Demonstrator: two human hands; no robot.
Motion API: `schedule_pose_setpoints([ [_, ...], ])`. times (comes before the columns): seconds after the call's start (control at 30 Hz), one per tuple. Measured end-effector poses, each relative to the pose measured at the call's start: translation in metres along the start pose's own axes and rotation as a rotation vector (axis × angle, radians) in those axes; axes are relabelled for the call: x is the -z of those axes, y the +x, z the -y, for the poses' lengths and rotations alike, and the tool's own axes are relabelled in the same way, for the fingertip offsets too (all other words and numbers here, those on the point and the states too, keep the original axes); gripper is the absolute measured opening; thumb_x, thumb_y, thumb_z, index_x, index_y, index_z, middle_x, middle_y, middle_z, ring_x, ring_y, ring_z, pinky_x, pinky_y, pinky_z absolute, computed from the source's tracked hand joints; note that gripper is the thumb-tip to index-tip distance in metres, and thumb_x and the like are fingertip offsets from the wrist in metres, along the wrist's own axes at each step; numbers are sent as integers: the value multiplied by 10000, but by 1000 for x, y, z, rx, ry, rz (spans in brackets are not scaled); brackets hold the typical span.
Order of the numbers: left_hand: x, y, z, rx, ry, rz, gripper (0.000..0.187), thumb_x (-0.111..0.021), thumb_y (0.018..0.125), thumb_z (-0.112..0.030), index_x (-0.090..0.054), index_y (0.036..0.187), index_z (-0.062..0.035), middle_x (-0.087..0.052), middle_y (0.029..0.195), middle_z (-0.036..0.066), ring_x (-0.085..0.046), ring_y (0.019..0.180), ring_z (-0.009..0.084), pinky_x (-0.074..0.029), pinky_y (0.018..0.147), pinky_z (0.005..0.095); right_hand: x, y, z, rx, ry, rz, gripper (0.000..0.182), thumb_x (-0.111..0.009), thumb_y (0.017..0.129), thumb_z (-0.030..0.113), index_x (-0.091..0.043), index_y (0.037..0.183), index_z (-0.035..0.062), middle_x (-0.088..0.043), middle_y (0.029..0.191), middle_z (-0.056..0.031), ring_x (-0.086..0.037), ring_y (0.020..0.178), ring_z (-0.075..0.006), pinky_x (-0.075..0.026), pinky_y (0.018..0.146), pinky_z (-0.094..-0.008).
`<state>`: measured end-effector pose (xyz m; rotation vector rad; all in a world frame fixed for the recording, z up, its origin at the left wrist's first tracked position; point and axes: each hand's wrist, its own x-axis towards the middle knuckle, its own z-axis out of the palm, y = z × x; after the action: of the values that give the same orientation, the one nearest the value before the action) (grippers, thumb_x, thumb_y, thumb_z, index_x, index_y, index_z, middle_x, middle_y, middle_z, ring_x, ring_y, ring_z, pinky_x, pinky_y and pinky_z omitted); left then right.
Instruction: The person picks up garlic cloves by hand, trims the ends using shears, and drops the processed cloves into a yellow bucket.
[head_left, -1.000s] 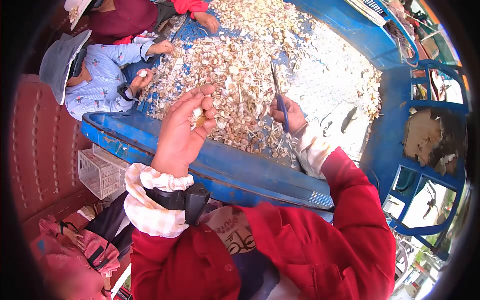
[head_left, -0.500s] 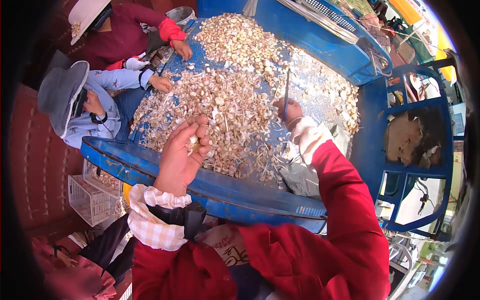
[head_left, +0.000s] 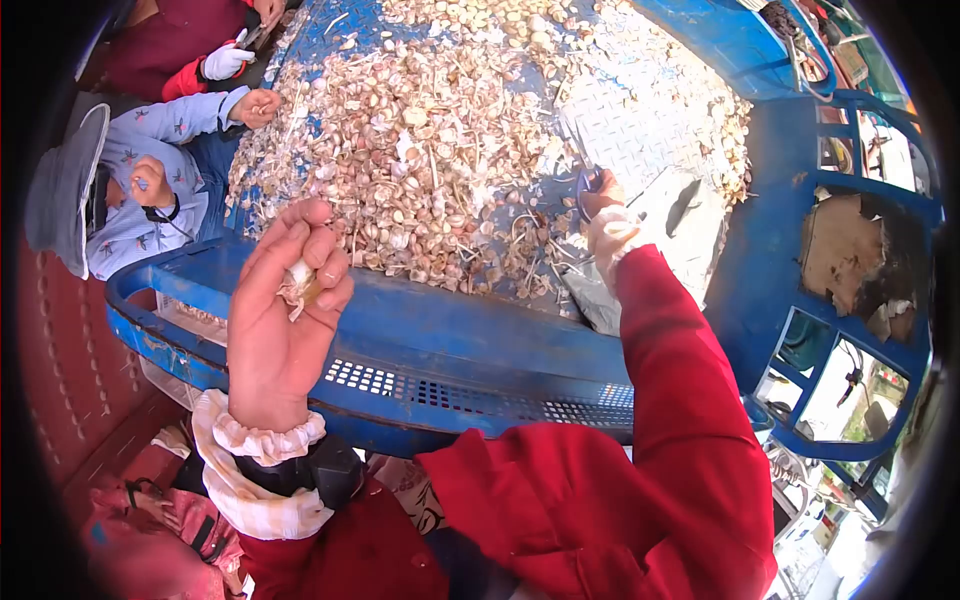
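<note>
My left hand (head_left: 290,305) is raised over the near edge of the blue truck bed (head_left: 480,325), its fingers curled around a piece of garlic (head_left: 298,285) with pale papery skin. Out over the bed on the right, my right hand (head_left: 604,193) grips a pair of scissors (head_left: 588,180), blades pointing away from me. Its fingers are partly hidden behind the scissors and cuff. A wide heap of loose garlic cloves (head_left: 420,150) and dry skins spreads between and beyond my hands. A grey plastic sheet (head_left: 597,298) lies just below my right wrist.
A person in a grey hat and light blue sleeves (head_left: 165,145) sits at the left side of the bed. Beyond them, a gloved hand (head_left: 226,62) of another person holds scissors. A blue metal frame (head_left: 770,210) stands on the right. Someone in pink (head_left: 160,535) is at lower left.
My view has shifted and tilted. My left hand has moved left and towards me with the garlic still in it. My right hand, with the scissors, appears slightly farther right.
</note>
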<state>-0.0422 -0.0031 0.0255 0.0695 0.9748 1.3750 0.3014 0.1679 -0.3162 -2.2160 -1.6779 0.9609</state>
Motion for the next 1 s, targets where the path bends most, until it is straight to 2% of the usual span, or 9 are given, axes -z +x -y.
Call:
schedule_pose_setpoints([
  [0.23,0,5,1,-30,5,-77,154,-429,922,-85,-416,1057,-12,-342,711,-7,-344,618,82,-318,484,200,-45,-13,-28,429,-194,-84,384,-700,657,160,-532,986,53,-602,873,-180,-589,856,-334,-466,742,-390],
  [0.5,2,2,2,8,19,-51,191,-449,908,-126,-473,1055,-7,-413,708,0,-409,641,92,-336,503,204,-63,-34,-1,126,-85,-109,353,-685,641,155,-546,929,6,-599,906,-195,-594,860,-336,-471,766,-392],
  [0.53,1,2,3,22,14,-41,197,-449,910,-132,-480,1057,-4,-417,710,0,-414,641,93,-342,510,208,-66,-39,4,80,53,-123,280,-677,675,164,-570,883,11,-602,788,-127,-603,743,-225,-474,702,-322],
  [0.57,2,2,2,35,9,-25,204,-449,913,-138,-486,1060,-1,-421,711,-1,-419,642,94,-349,517,211,-67,-38,11,81,56,-124,280,-677,675,164,-570,883,11,-602,788,-127,-603,743,-225,-474,702,-322],
  [0.63,11,2,2,52,5,21,217,-459,914,-149,-510,1057,7,-458,733,3,-455,666,100,-366,537,216,-63,-34,27,291,581,-47,236,-690,707,160,-568,864,32,-551,708,-23,-504,626,-90,-429,613,-239],
  [0.7,12,3,5,81,97,32,226,-477,912,-162,-532,1047,10,-498,761,5,-492,704,102,-385,561,223,11,-79,119,410,450,98,219,-707,719,126,-547,849,53,-482,670,45,-400,612,-26,-362,571,-185],
  [0.77,9,2,6,63,164,37,242,-501,913,-203,-557,1036,-3,-537,794,9,-514,733,102,-407,597,230,53,-111,180,638,780,455,238,-709,705,77,-534,865,62,-470,671,58,-404,616,-29,-359,564,-194],
  [0.9,8,3,14,111,254,30,246,-541,902,-278,-588,1024,-70,-571,847,4,-515,738,90,-429,643,235,114,-188,272,1034,644,738,262,-699,689,47,-532,889,64,-460,676,54,-420,640,-38,-374,586,-208],
  [1.0,7,0,14,32,224,87,207,-567,889,-258,-594,1003,-88,-575,883,-11,-538,774,99,-456,678,257,122,-216,296,1087,561,691,241,-694,689,62,-548,880,63,-464,666,35,-414,613,-54,-372,550,-223],
])
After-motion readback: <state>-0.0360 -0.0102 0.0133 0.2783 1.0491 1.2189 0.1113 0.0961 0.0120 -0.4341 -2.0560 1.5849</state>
